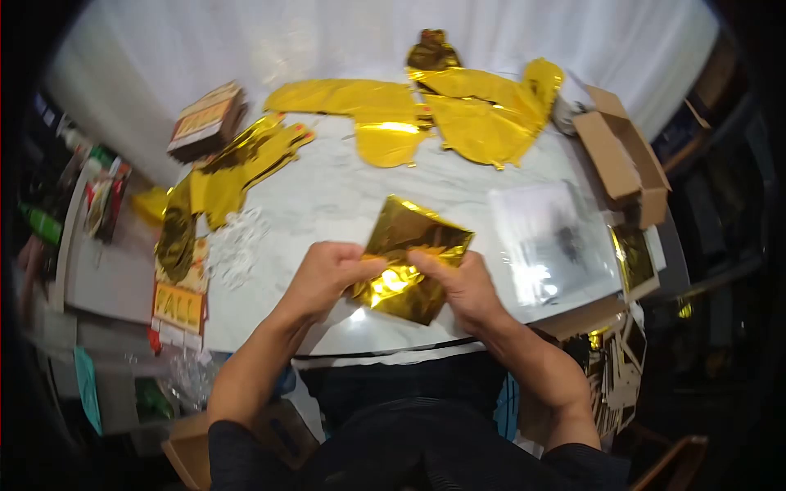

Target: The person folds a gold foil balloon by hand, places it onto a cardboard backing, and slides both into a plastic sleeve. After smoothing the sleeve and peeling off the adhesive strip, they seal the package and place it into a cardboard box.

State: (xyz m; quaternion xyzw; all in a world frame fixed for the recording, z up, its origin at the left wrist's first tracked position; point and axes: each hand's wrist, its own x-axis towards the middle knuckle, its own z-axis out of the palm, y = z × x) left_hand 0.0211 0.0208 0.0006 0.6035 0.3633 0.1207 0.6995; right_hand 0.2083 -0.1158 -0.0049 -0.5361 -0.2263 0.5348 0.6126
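A folded gold foil balloon [413, 282], shiny and roughly square, is held between my two hands over the front of the table. My left hand [327, 274] pinches its left edge, thumb on top. On the right side my right hand [463, 286] grips it, also with the thumb on top; the fingers underneath are mostly hidden. Behind it, flat gold foil balloons [389, 143] lie spread along the back of the table. More foil balloons [221, 184] lie at the left. Near my left hand sits a heap of white strips or string [237, 245].
A stack of printed cards [209, 123] stands at the back left, with more "FALL" cards [178, 307] at the left edge. Clear plastic bags [553, 245] lie at the right. An open cardboard box [622, 159] stands beyond them. Flat cardboard pieces [614, 380] sit below the table's right edge.
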